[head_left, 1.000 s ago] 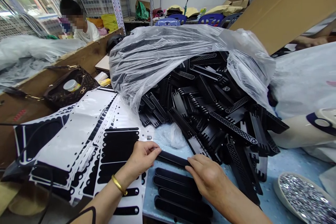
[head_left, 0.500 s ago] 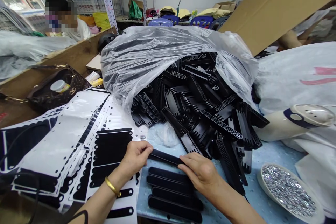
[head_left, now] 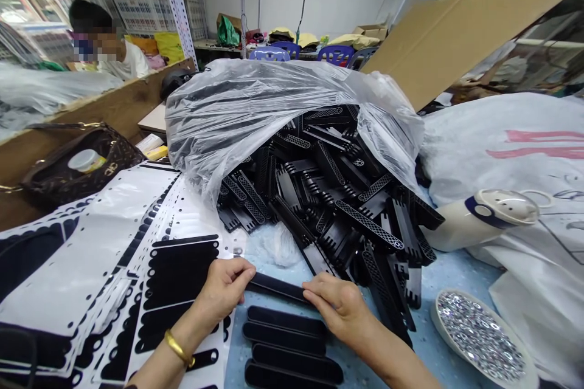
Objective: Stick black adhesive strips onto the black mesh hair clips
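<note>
A long black strip (head_left: 279, 287) with rounded edges spans between my two hands, above the blue tabletop. My left hand (head_left: 227, 284), wearing a gold bangle, pinches its left end between thumb and fingers. On the other end, the fingers of my right hand (head_left: 341, 304) are closed. Below it, several similar black strips (head_left: 287, 333) lie side by side. To the left of my left hand is a white backing sheet (head_left: 230, 340) with black rounded-end stickers (head_left: 180, 273). Behind my hands, black slotted plastic pieces (head_left: 328, 188) spill in a heap from a clear plastic bag (head_left: 255, 88).
A bowl of small shiny metal rings (head_left: 483, 337) stands at right, near a cream bottle (head_left: 474, 219) lying tilted against white sacking (head_left: 511, 146). A brown handbag (head_left: 77, 161) rests at left by a wooden board (head_left: 59, 127). Another person (head_left: 104, 42) sits beyond it.
The view has shifted, so things appear lower and further left. Both hands keep hold of the same black strip in nearly the same pose.
</note>
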`<state>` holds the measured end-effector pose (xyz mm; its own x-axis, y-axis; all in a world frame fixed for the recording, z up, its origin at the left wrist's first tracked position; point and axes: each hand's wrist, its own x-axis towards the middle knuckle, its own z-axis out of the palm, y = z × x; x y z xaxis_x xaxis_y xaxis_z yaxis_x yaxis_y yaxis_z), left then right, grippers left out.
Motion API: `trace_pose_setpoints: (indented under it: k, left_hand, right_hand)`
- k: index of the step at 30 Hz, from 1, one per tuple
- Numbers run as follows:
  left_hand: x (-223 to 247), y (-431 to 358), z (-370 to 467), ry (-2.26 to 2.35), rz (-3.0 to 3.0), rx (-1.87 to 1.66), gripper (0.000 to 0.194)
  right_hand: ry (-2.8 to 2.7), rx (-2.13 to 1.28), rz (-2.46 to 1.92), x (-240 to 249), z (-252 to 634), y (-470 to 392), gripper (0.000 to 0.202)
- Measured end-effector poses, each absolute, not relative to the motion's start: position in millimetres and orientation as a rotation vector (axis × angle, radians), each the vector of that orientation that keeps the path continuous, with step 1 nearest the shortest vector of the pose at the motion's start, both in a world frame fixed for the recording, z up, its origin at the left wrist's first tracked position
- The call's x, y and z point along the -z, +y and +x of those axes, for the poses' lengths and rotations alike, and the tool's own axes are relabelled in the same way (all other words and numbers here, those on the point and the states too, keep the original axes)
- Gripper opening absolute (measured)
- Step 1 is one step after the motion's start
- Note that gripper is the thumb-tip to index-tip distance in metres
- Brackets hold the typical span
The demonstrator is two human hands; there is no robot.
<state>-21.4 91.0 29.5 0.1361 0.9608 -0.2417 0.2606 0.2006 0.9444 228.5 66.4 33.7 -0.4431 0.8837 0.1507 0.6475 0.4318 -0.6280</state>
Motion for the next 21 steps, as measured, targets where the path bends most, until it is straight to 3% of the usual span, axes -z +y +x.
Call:
trace_pose_setpoints:
  k: [6, 12, 16, 21]
  left_hand:
    - [-23.4, 91.3, -24.6, 1.352, 1.424, -0.765, 0.031]
    - [-32.4, 84.3, -22.0, 1.474, 2.178, -0.881, 0.028]
    - [-45.8, 85.3, 0.8, 1.491, 2.428, -0.661, 0.027]
    - [-43.2, 103.4, 22.0, 1.373, 2.364, -0.371, 0.042]
  right_hand:
    - [-1.939, -0.438, -1.426, -32.8, 234.3, 58.1, 0.046]
    - [-1.873, -0.48, -1.611, -30.1, 230.2, 43.7, 0.049]
    - [-1.951, -0.489, -1.641, -24.2, 215.5, 48.7, 0.046]
    - [-2.041, -0.503, -1.649, -21.5, 210.4, 57.5, 0.047]
